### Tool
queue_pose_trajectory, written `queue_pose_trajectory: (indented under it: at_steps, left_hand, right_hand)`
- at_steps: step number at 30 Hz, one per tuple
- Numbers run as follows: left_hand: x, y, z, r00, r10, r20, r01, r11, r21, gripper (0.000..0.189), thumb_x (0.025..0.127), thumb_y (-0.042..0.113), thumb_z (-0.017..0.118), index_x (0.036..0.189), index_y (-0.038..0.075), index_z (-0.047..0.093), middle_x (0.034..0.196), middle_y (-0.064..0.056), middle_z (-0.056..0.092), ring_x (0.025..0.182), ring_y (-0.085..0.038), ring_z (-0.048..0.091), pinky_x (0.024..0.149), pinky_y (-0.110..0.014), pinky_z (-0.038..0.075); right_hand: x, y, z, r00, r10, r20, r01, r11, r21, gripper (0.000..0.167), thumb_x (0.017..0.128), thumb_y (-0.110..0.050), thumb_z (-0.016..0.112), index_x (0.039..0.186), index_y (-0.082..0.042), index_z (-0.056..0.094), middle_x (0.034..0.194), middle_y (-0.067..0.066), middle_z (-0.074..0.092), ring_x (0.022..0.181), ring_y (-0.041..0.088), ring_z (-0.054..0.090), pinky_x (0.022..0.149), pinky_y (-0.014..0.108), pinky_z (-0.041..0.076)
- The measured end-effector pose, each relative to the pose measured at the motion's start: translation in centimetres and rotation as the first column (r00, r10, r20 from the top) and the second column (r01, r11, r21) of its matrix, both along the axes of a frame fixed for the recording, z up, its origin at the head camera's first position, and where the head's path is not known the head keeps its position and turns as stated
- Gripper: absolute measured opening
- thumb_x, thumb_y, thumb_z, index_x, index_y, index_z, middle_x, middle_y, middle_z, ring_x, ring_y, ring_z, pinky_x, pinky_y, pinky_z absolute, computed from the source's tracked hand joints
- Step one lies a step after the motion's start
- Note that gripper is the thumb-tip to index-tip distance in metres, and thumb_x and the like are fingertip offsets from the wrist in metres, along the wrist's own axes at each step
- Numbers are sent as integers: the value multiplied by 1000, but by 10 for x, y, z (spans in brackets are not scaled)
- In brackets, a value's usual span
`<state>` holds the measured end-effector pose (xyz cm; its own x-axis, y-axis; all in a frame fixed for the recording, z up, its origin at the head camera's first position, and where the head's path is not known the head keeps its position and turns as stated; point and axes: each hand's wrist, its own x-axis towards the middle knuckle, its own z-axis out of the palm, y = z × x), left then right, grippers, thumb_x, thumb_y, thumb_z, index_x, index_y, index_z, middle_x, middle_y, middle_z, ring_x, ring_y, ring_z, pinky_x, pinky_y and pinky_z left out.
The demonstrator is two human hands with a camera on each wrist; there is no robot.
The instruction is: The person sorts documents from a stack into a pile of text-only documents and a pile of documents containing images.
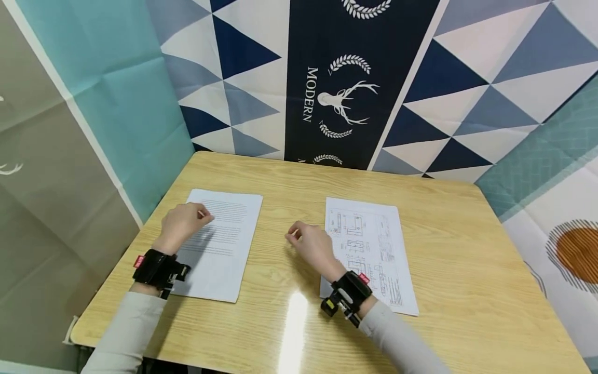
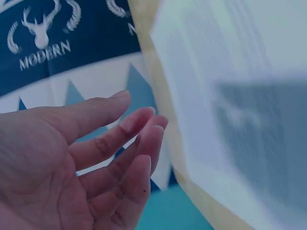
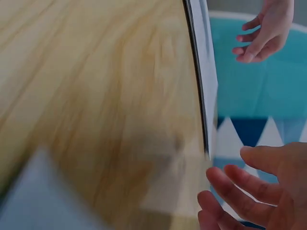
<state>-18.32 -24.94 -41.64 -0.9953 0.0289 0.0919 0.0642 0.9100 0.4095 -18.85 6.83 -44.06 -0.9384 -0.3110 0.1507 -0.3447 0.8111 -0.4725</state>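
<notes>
My left hand (image 1: 183,224) hovers over the left stack of printed paper (image 1: 219,275), its fingers loosely bent with nothing in them. In the left wrist view the left hand's thumb and fingers (image 2: 110,139) are apart, and the text sheet (image 2: 192,96) lies beyond them with a shadow across it. Above the table, at the left edge of the stack of technical drawings (image 1: 392,249), is my right hand (image 1: 312,244). Its fingers are relaxed and hold nothing, as the right wrist view shows of the right hand (image 3: 259,187). The right forearm covers part of the drawings.
Both stacks lie flat on a light wooden table (image 1: 275,208), with a strip of bare wood between them. A patterned cloth (image 1: 252,78) hangs behind the table, and more cloth hangs at its left and right sides. Each wrist wears a black camera band.
</notes>
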Motion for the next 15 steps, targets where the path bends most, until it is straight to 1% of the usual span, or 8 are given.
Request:
queue_pose_trajectory:
  at_steps: [1,2,4,7,10,12,15]
  left_hand:
    - [6,-4,6,1000,14,18,-15,1000,13,21,98,24,69,101,3,73,93,-16,71,64,-25,60,52,-36,44]
    - [10,-8,9,999,21,25,-21,1000,17,20,97,22,70,100,2,72,91,-17,71,62,-23,58,51,-35,42]
    - [15,-16,10,998,45,35,-45,999,21,19,95,20,71,97,1,73,88,-16,72,62,-21,58,51,-33,41]
    - [20,-26,7,997,65,32,-65,998,14,19,94,19,72,94,0,73,85,-15,72,61,-20,58,50,-31,40]
    - [22,-34,2,993,107,55,-107,994,-4,19,93,19,73,92,0,72,84,-15,71,62,-21,58,51,-31,40]
    - [23,-40,-1,985,149,88,-148,989,-19,20,92,19,74,93,-1,71,87,-16,72,66,-23,59,53,-32,40]
    - [25,-48,-5,968,204,145,-200,979,-46,25,91,21,75,96,-2,68,92,-18,71,71,-26,59,57,-36,42]
  right_hand:
    - [0,-8,-1,1000,18,7,-18,1000,5,18,98,-31,69,102,-14,74,87,-1,75,58,7,58,46,22,39]
    - [0,-15,-1,999,33,12,-33,999,10,18,98,-31,69,102,-14,74,86,-2,75,57,7,57,46,22,39]
    - [-1,-27,-2,998,57,20,-57,998,17,19,98,-32,69,101,-14,74,85,-2,75,57,6,57,46,22,39]
    - [-2,-42,-1,997,68,27,-69,997,27,18,98,-32,69,100,-15,74,82,-4,74,55,6,55,45,22,37]
    - [-1,-54,-1,997,69,35,-71,997,37,17,97,-33,70,97,-16,74,80,-5,74,55,5,54,46,22,37]
    - [-1,-62,-2,996,75,50,-77,996,46,19,97,-33,70,97,-15,75,78,-5,74,54,5,53,46,22,36]
    - [-1,-72,-6,994,87,72,-91,994,62,21,97,-35,70,95,-15,76,70,-5,69,52,5,50,45,22,34]
